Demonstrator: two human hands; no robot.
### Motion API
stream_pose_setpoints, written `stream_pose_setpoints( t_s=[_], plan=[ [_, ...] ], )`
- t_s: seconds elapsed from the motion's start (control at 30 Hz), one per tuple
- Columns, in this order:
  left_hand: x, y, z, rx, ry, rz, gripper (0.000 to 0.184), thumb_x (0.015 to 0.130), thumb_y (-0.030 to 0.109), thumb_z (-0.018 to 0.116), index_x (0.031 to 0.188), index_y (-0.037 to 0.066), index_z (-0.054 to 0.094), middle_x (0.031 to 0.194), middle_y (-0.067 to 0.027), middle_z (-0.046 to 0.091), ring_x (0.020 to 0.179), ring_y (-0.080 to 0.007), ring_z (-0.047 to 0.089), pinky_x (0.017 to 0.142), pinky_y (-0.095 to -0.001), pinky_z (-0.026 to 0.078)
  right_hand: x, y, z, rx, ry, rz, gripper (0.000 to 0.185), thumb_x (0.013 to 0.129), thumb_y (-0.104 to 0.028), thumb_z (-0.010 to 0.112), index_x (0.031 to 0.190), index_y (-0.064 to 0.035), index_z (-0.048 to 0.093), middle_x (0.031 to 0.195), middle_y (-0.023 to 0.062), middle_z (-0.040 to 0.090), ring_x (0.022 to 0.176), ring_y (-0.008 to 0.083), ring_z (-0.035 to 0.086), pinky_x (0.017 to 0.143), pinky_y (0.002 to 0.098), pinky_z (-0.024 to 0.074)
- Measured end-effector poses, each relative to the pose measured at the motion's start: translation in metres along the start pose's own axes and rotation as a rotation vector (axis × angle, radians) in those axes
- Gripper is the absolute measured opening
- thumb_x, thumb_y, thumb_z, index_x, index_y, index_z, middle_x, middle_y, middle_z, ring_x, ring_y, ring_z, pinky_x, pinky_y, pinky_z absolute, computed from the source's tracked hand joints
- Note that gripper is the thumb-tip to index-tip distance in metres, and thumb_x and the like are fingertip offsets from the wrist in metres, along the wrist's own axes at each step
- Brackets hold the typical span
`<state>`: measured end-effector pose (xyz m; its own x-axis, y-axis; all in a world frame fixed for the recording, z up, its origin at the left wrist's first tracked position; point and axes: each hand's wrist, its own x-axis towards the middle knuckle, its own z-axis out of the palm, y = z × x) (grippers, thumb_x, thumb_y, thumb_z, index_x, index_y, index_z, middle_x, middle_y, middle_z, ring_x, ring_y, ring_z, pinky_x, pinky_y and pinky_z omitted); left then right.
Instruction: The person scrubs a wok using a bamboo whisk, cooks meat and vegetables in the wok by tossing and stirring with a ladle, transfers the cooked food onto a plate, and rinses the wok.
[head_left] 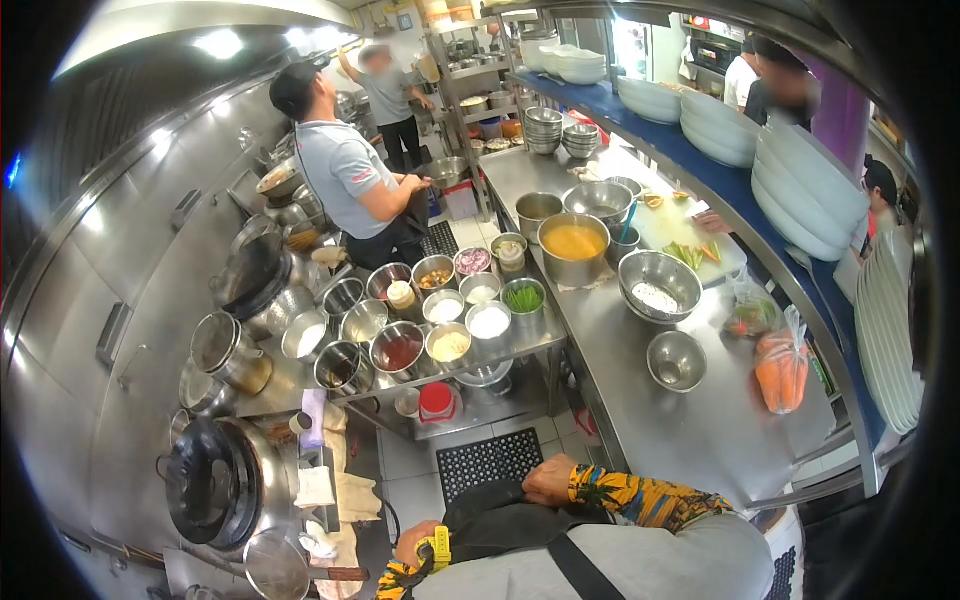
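My right hand [550, 481] is in front of my waist, fingers curled in at the edge of a black apron [490, 512]. What those fingers hold, if anything, is hidden. My left hand [414, 546] rests low beside the apron's other side, a yellow watch [440, 547] on its wrist. Its fingers are mostly out of sight. Close to the left hand, the wooden handle [340, 574] of a round strainer [275, 567] lies across the stove edge. Folded cloths [315, 487] hang beside the stove.
Ahead, a steel cart [470, 365] bears several ingredient bowls. Black woks [205, 480] sit at left. On the right counter [620, 420] are a pot of orange liquid [573, 240], steel bowls and bagged carrots [780, 372]. A person [345, 165] stands beyond the cart. A perforated mat [488, 465] covers floor tiles.
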<state>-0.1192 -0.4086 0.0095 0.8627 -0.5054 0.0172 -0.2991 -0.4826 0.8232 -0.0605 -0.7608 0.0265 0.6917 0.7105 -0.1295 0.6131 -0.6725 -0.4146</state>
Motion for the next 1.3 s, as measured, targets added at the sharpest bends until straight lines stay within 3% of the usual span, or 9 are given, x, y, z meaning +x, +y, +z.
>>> stream_pose_setpoints(
  t_s=[0.13, 0.43, 0.63, 0.8, 0.97, 1.07, 1.1, 1.2, 1.3],
  plan=[
    [0.026, 0.005, 0.028, 0.305, -0.012, -0.136, 0.018, 0.081, 0.024, 0.068, 0.085, 0.007, 0.063, 0.078, -0.0116, 0.063, 0.074, -0.0320, 0.062, 0.065, -0.0393, 0.049, -0.026, 0.010, 0.002, 0.003, -0.042, 0.018, 0.025, 0.084, -0.033, 0.057, 0.076, -0.0106, 0.063, 0.078, 0.0089, 0.066, 0.078, 0.0305, 0.065, 0.065, 0.0446, 0.0512],
    [0.057, 0.014, 0.060, 0.282, 0.030, -0.149, 0.018, 0.081, 0.024, 0.069, 0.084, 0.007, 0.065, 0.078, -0.0116, 0.065, 0.073, -0.0298, 0.064, 0.065, -0.0387, 0.051, -0.049, 0.017, 0.018, -0.016, -0.164, 0.214, 0.030, 0.086, -0.037, 0.055, 0.080, -0.0099, 0.066, 0.078, 0.0128, 0.066, 0.077, 0.0336, 0.065, 0.067, 0.0447, 0.0518],
    [0.062, -0.025, 0.084, 0.228, -0.070, -0.188, 0.022, 0.082, 0.026, 0.068, 0.092, 0.007, 0.065, 0.082, -0.0117, 0.068, 0.077, -0.0282, 0.066, 0.069, -0.0386, 0.052, -0.050, 0.020, 0.017, -0.004, -0.246, 0.234, 0.032, 0.089, -0.039, 0.052, 0.088, -0.0106, 0.066, 0.085, 0.0139, 0.068, 0.084, 0.0340, 0.065, 0.072, 0.0459, 0.0518],
    [0.076, 0.016, 0.056, 0.068, -0.010, -0.229, 0.021, 0.086, 0.026, 0.063, 0.094, 0.006, 0.066, 0.077, -0.0116, 0.067, 0.070, -0.0273, 0.066, 0.063, -0.0367, 0.051, -0.051, 0.027, -0.011, -0.090, -0.236, 0.119, 0.033, 0.089, -0.040, 0.053, 0.088, -0.0102, 0.066, 0.086, 0.0132, 0.068, 0.084, 0.0342, 0.065, 0.071, 0.0477, 0.0518],
    [0.141, 0.096, -0.026, 0.006, 0.081, 0.131, 0.028, 0.093, 0.019, 0.054, 0.069, 0.004, 0.057, 0.060, -0.0063, 0.060, 0.055, -0.0155, 0.059, 0.054, -0.0305, 0.045, -0.008, 0.074, -0.017, -0.257, 0.075, 0.134, 0.028, 0.086, -0.035, 0.055, 0.085, -0.0091, 0.066, 0.085, 0.0127, 0.067, 0.083, 0.0344, 0.065, 0.072, 0.0474, 0.0519],
    [0.162, 0.198, -0.066, -0.135, 0.060, 0.417, 0.026, 0.092, 0.015, 0.053, 0.068, 0.003, 0.057, 0.059, -0.0038, 0.058, 0.054, -0.0120, 0.055, 0.051, -0.0257, 0.044, 0.007, 0.076, -0.041, -0.258, -0.082, 0.210, 0.027, 0.088, -0.035, 0.052, 0.086, -0.0109, 0.065, 0.088, 0.0115, 0.067, 0.084, 0.0335, 0.065, 0.073, 0.0439, 0.0527],
    [0.169, 0.233, -0.074, -0.267, 0.028, 0.735, 0.028, 0.092, 0.016, 0.056, 0.067, 0.003, 0.054, 0.062, -0.0048, 0.059, 0.055, -0.0157, 0.057, 0.051, -0.0263, 0.045, 0.005, 0.066, -0.044, -0.114, 0.124, 0.217, 0.020, 0.078, -0.025, 0.060, 0.078, -0.0066, 0.068, 0.082, 0.0176, 0.068, 0.078, 0.0358, 0.066, 0.076, 0.0493, 0.0507],
    [0.170, 0.325, -0.070, -0.773, -0.329, 1.284, 0.051, 0.087, 0.053, 0.062, 0.066, 0.007, 0.054, 0.063, -0.0040, 0.058, 0.051, -0.0169, 0.053, 0.046, -0.0273, 0.041, 0.007, 0.038, -0.042, -0.007, 0.087, 0.108, 0.025, 0.081, -0.030, 0.059, 0.085, -0.0081, 0.069, 0.088, 0.0170, 0.068, 0.086, 0.0351, 0.066, 0.080, 0.0478, 0.0502],
    [0.155, 0.370, -0.058, -0.852, -0.397, 1.400, 0.047, 0.088, 0.048, 0.062, 0.067, 0.007, 0.056, 0.063, -0.0049, 0.058, 0.049, -0.0174, 0.051, 0.043, -0.0274, 0.040, -0.008, -0.008, -0.068, -0.046, 0.087, 0.062, 0.027, 0.085, -0.034, 0.055, 0.088, -0.0106, 0.069, 0.090, 0.0123, 0.068, 0.089, 0.0320, 0.065, 0.078, 0.0443, 0.0503]
  ],
)
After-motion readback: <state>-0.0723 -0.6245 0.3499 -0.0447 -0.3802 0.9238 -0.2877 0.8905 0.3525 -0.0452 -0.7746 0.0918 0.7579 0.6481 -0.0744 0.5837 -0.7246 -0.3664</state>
